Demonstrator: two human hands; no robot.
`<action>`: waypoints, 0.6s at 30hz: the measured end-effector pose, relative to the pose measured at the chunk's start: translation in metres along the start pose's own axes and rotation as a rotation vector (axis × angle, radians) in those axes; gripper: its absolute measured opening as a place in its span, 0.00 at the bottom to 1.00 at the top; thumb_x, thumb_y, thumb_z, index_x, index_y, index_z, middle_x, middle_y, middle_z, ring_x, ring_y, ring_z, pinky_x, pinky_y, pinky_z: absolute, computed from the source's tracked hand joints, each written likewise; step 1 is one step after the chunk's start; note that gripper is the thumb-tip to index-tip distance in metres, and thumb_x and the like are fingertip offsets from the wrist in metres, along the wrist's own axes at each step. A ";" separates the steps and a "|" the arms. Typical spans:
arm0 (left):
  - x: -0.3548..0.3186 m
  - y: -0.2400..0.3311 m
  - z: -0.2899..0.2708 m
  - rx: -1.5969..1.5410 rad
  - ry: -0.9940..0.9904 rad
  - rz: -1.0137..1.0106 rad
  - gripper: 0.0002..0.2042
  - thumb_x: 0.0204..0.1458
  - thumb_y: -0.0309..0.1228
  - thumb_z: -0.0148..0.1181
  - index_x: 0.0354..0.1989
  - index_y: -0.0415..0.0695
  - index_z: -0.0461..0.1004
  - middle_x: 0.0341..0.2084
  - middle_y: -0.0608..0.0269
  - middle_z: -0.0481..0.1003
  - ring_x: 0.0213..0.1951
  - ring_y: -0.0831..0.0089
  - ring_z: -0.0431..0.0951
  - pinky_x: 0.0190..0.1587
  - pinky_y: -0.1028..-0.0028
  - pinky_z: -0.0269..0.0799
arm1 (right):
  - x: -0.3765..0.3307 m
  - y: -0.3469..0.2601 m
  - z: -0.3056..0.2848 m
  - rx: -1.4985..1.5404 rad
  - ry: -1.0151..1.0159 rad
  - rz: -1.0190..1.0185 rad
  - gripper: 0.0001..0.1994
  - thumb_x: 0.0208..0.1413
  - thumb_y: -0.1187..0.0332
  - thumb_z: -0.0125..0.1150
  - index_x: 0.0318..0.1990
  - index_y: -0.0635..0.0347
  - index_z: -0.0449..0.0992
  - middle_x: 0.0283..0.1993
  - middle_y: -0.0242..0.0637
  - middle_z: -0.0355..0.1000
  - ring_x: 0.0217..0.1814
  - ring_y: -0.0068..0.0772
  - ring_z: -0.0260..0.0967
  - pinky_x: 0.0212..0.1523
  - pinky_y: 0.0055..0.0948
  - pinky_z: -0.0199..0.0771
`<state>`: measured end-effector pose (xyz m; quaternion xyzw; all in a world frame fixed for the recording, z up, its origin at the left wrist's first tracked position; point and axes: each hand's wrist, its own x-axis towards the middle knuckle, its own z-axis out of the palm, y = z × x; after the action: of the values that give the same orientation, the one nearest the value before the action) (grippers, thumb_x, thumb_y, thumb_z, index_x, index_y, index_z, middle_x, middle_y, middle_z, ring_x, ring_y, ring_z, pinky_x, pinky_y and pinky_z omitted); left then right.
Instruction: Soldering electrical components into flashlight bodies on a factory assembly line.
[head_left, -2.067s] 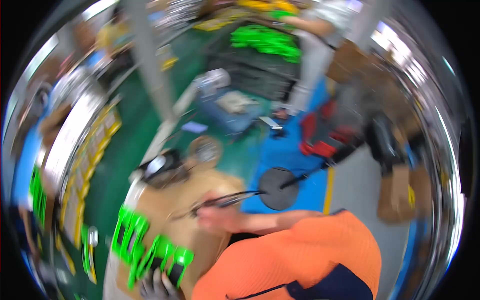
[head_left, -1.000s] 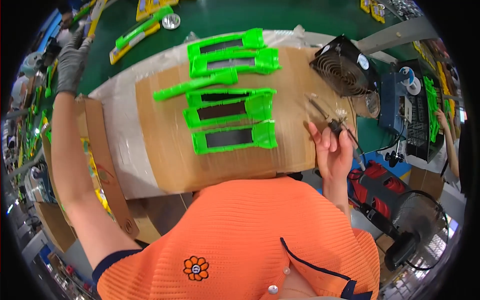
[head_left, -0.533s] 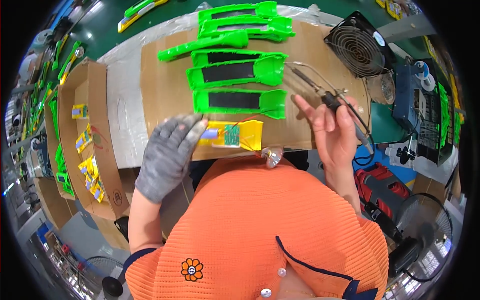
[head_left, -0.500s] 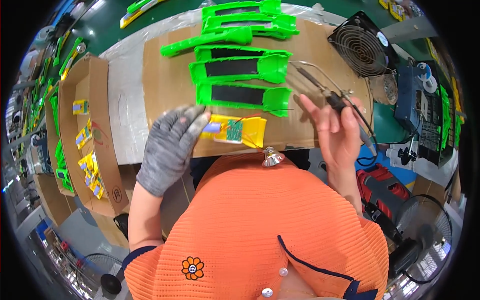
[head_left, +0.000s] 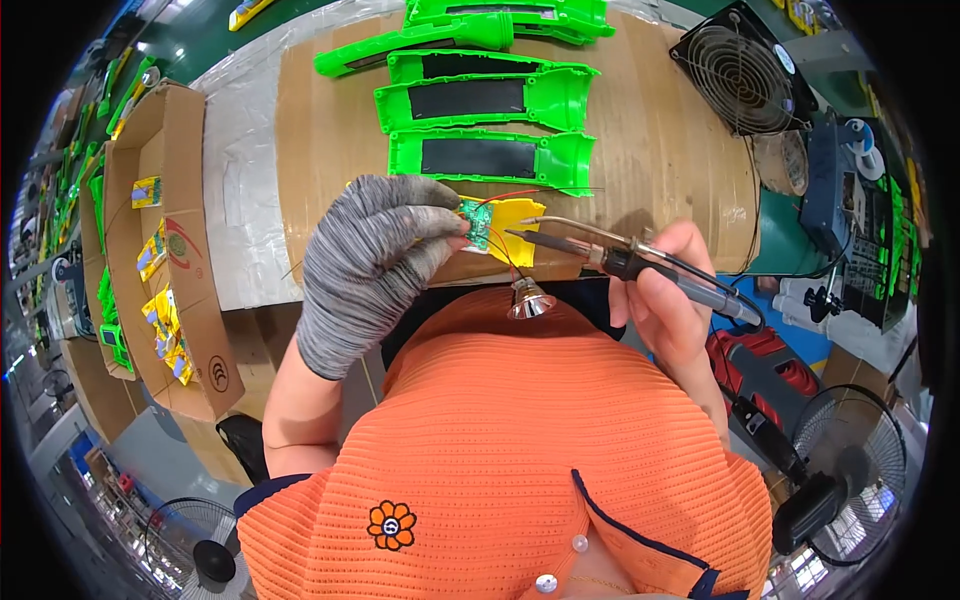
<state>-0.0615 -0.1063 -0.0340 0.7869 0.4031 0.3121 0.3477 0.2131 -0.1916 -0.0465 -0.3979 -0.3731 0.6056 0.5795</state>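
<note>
My left hand [head_left: 375,260], in a grey knit glove, pinches a small green circuit board [head_left: 478,222] at its left end. Yellow sheet material [head_left: 518,228] lies behind the board and sticks out to its right. Thin red and dark wires run from the board; a shiny cone-shaped lamp reflector [head_left: 530,300] hangs below it. My bare right hand [head_left: 672,300] grips a soldering iron [head_left: 628,264] with a thin metal tube along it. The iron's tip points left, close to the board; contact cannot be made out. Just beyond lies a green plastic housing half [head_left: 480,157] with a black inset.
More green housing halves [head_left: 470,97] lie farther back on the cardboard-covered table [head_left: 660,150]. A black fan [head_left: 740,75] stands at the far right, near a blue box-shaped unit [head_left: 825,180]. On the left, a cardboard box [head_left: 185,250] holds several yellow-wrapped parts [head_left: 165,325].
My right hand has closed around the soldering iron and swung its tip left to the board. My left hand has shifted slightly right and up with the board, its fingers now covering the board's left end.
</note>
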 end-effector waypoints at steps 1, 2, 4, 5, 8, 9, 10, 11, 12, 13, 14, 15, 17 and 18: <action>0.004 0.002 -0.003 0.010 -0.004 -0.006 0.08 0.43 0.22 0.70 0.33 0.45 0.81 0.39 0.60 0.79 0.41 0.64 0.79 0.43 0.70 0.75 | 0.002 -0.001 0.001 0.055 0.027 0.034 0.10 0.59 0.75 0.55 0.42 0.60 0.61 0.24 0.38 0.68 0.18 0.24 0.63 0.21 0.25 0.68; 0.005 0.003 -0.005 0.010 -0.005 -0.008 0.08 0.43 0.22 0.70 0.33 0.45 0.81 0.39 0.60 0.79 0.41 0.64 0.79 0.43 0.70 0.75 | 0.003 -0.001 0.003 0.110 0.053 0.069 0.10 0.58 0.79 0.55 0.42 0.61 0.61 0.25 0.41 0.70 0.20 0.28 0.68 0.23 0.26 0.69; 0.008 0.005 -0.008 0.027 -0.061 -0.071 0.09 0.43 0.21 0.70 0.33 0.45 0.81 0.37 0.60 0.79 0.40 0.63 0.79 0.44 0.69 0.76 | 0.006 0.000 0.005 0.112 0.044 0.068 0.09 0.58 0.80 0.56 0.41 0.61 0.62 0.26 0.41 0.71 0.22 0.27 0.69 0.23 0.24 0.68; 0.011 0.006 -0.008 0.035 -0.067 -0.023 0.09 0.42 0.20 0.69 0.32 0.43 0.80 0.35 0.59 0.79 0.38 0.62 0.80 0.43 0.68 0.76 | 0.009 0.001 0.004 0.039 0.027 0.079 0.09 0.58 0.76 0.56 0.41 0.60 0.61 0.24 0.38 0.68 0.19 0.27 0.65 0.22 0.25 0.67; 0.012 0.007 -0.003 0.172 -0.045 0.025 0.08 0.41 0.20 0.68 0.31 0.42 0.78 0.34 0.58 0.78 0.38 0.60 0.79 0.42 0.66 0.76 | 0.013 0.001 0.005 -0.068 -0.003 0.100 0.09 0.59 0.73 0.56 0.41 0.60 0.61 0.22 0.36 0.65 0.17 0.28 0.63 0.22 0.26 0.66; 0.013 0.007 -0.003 0.172 -0.047 0.024 0.08 0.41 0.20 0.68 0.31 0.42 0.78 0.34 0.58 0.78 0.38 0.60 0.79 0.42 0.66 0.76 | 0.014 0.001 0.006 -0.104 -0.013 0.108 0.09 0.59 0.74 0.56 0.41 0.60 0.61 0.22 0.35 0.65 0.18 0.28 0.64 0.21 0.26 0.66; 0.015 0.007 -0.004 0.192 -0.068 0.035 0.08 0.41 0.20 0.68 0.31 0.42 0.77 0.34 0.57 0.78 0.38 0.59 0.79 0.42 0.65 0.76 | 0.015 0.001 0.006 -0.103 -0.012 0.110 0.09 0.59 0.74 0.56 0.41 0.60 0.61 0.22 0.35 0.65 0.18 0.28 0.64 0.21 0.26 0.66; 0.017 0.007 -0.005 0.214 -0.089 0.045 0.08 0.41 0.20 0.67 0.30 0.42 0.76 0.34 0.57 0.78 0.38 0.58 0.79 0.42 0.65 0.76 | 0.017 0.001 0.005 -0.112 -0.026 0.114 0.09 0.59 0.74 0.56 0.41 0.60 0.61 0.23 0.35 0.66 0.18 0.28 0.65 0.21 0.26 0.66; 0.017 0.007 -0.005 0.214 -0.090 0.042 0.08 0.41 0.20 0.67 0.30 0.42 0.76 0.34 0.57 0.78 0.38 0.58 0.79 0.42 0.65 0.76 | 0.018 0.001 0.006 -0.121 -0.041 0.119 0.09 0.58 0.75 0.56 0.40 0.60 0.61 0.23 0.36 0.66 0.19 0.28 0.66 0.21 0.25 0.65; 0.018 0.007 -0.005 0.217 -0.092 0.049 0.08 0.41 0.21 0.67 0.30 0.42 0.76 0.33 0.57 0.78 0.37 0.57 0.78 0.42 0.64 0.76 | 0.018 0.000 0.006 -0.119 -0.041 0.121 0.09 0.58 0.75 0.56 0.40 0.60 0.61 0.23 0.36 0.66 0.19 0.28 0.66 0.21 0.25 0.65; 0.019 0.008 -0.004 0.219 -0.093 0.056 0.08 0.41 0.21 0.66 0.30 0.42 0.76 0.32 0.56 0.77 0.36 0.56 0.78 0.41 0.64 0.75 | 0.018 -0.001 0.007 -0.104 -0.045 0.135 0.08 0.59 0.76 0.57 0.40 0.61 0.63 0.25 0.36 0.70 0.22 0.24 0.68 0.23 0.22 0.66; 0.019 0.009 -0.005 0.218 -0.094 0.055 0.08 0.41 0.21 0.66 0.30 0.42 0.76 0.32 0.56 0.77 0.36 0.56 0.78 0.41 0.64 0.75 | 0.018 -0.002 0.007 -0.088 -0.049 0.149 0.08 0.60 0.76 0.58 0.40 0.62 0.64 0.26 0.37 0.73 0.25 0.21 0.70 0.25 0.19 0.66; 0.021 0.011 -0.006 0.255 -0.121 0.076 0.07 0.41 0.21 0.65 0.30 0.41 0.75 0.30 0.56 0.76 0.34 0.55 0.76 0.39 0.62 0.74 | 0.018 -0.003 0.009 -0.108 -0.046 0.170 0.08 0.60 0.76 0.59 0.40 0.62 0.64 0.26 0.37 0.74 0.25 0.20 0.71 0.25 0.19 0.66; 0.022 0.011 -0.005 0.254 -0.122 0.076 0.07 0.41 0.21 0.65 0.30 0.41 0.75 0.30 0.56 0.76 0.34 0.55 0.76 0.39 0.62 0.74 | 0.018 -0.004 0.010 -0.129 -0.043 0.189 0.09 0.60 0.76 0.60 0.40 0.61 0.64 0.27 0.36 0.74 0.26 0.20 0.71 0.26 0.19 0.67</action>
<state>-0.0508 -0.0909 -0.0180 0.8568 0.3872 0.2233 0.2572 0.2055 -0.1736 -0.0397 -0.4546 -0.3845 0.6406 0.4849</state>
